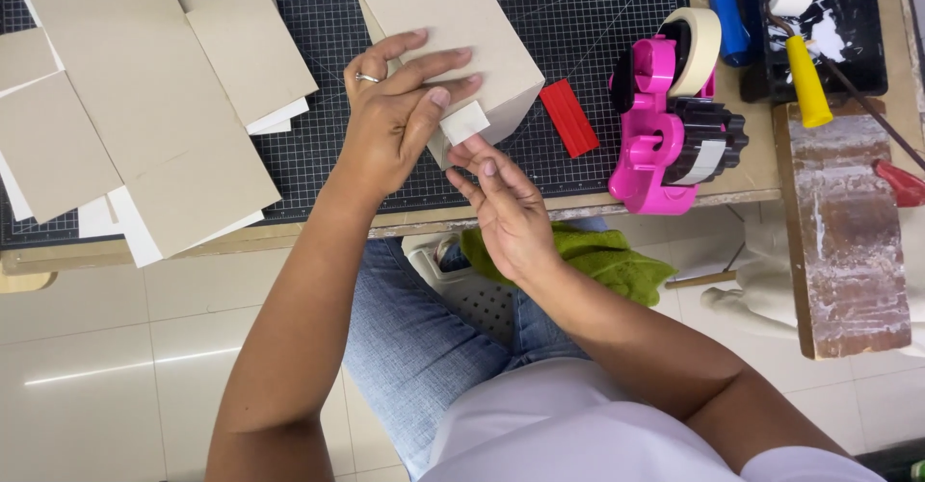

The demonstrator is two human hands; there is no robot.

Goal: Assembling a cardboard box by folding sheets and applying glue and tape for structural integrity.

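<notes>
A grey cardboard box (453, 20) stands on the black cutting mat (588, 0) at the table's front edge. My left hand (395, 116), with a ring on one finger, lies flat over the box's near corner and holds it. A short strip of pale tape (464, 122) sits on that corner. My right hand (501, 203) reaches up from below, its fingertips touching the tape strip's lower edge.
Loose grey cardboard sheets (145, 87) are piled at the left. A red block (568, 118) lies right of the box, next to a pink tape dispenser (665, 121). A paint tray with rollers (819, 20) and a stained board (848, 232) sit far right. A green cloth (607, 256) lies on my lap.
</notes>
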